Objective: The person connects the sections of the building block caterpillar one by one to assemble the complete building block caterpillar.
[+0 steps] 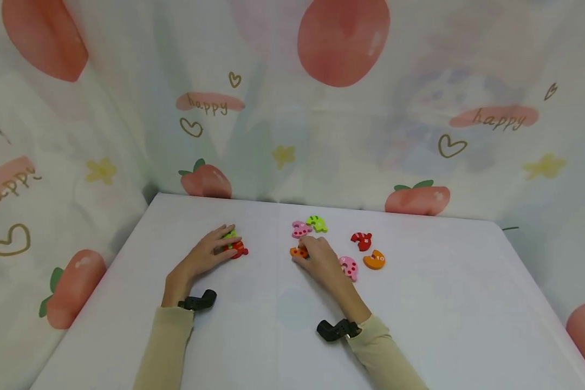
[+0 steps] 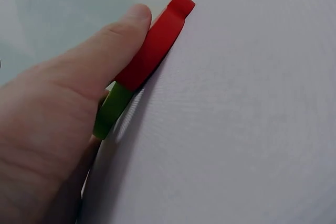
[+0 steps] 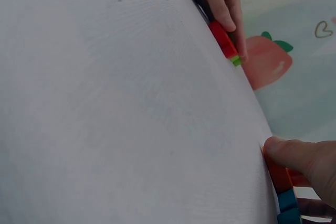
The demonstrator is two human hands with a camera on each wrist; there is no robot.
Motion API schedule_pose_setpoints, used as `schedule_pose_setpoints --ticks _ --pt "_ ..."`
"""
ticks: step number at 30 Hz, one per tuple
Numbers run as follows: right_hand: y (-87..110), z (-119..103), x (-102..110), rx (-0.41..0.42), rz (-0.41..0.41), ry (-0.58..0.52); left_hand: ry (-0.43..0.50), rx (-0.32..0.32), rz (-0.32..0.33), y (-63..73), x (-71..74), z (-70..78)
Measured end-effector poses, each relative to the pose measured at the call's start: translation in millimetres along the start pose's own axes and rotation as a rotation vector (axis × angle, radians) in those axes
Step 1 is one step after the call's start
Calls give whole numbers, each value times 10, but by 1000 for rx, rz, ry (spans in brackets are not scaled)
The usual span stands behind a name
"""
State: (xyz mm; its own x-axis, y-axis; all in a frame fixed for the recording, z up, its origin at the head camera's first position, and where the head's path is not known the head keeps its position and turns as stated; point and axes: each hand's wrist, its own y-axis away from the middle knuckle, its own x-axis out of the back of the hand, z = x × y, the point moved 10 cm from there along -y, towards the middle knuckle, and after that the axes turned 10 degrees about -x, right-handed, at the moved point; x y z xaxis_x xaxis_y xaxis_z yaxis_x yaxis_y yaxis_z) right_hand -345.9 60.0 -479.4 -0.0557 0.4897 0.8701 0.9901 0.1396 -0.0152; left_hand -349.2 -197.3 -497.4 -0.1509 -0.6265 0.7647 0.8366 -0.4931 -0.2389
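Note:
Flat, painted animal-shaped pieces lie on the white table. My left hand rests over a red striped piece and a green piece, which touch each other. In the left wrist view its thumb lies straight along the red piece, beside the green edge. Right of it, my right hand pinches an orange spotted piece. The right wrist view shows the thumb on the orange edge, with a teal edge adjoining; the fingers partly hide both.
A pink spotted piece touches a green striped one beyond my right hand. To its right lie a red piece, an orange piece and another pink piece. A patterned curtain hangs behind the table.

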Motion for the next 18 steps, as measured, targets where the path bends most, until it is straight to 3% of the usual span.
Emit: schedule_pose_setpoints --ticks 11,18 --pt "46 -67 -21 33 -16 6 18 17 -8 14 -32 -27" --pt "66 -75 -38 28 -12 -4 33 60 -19 31 -34 -62"
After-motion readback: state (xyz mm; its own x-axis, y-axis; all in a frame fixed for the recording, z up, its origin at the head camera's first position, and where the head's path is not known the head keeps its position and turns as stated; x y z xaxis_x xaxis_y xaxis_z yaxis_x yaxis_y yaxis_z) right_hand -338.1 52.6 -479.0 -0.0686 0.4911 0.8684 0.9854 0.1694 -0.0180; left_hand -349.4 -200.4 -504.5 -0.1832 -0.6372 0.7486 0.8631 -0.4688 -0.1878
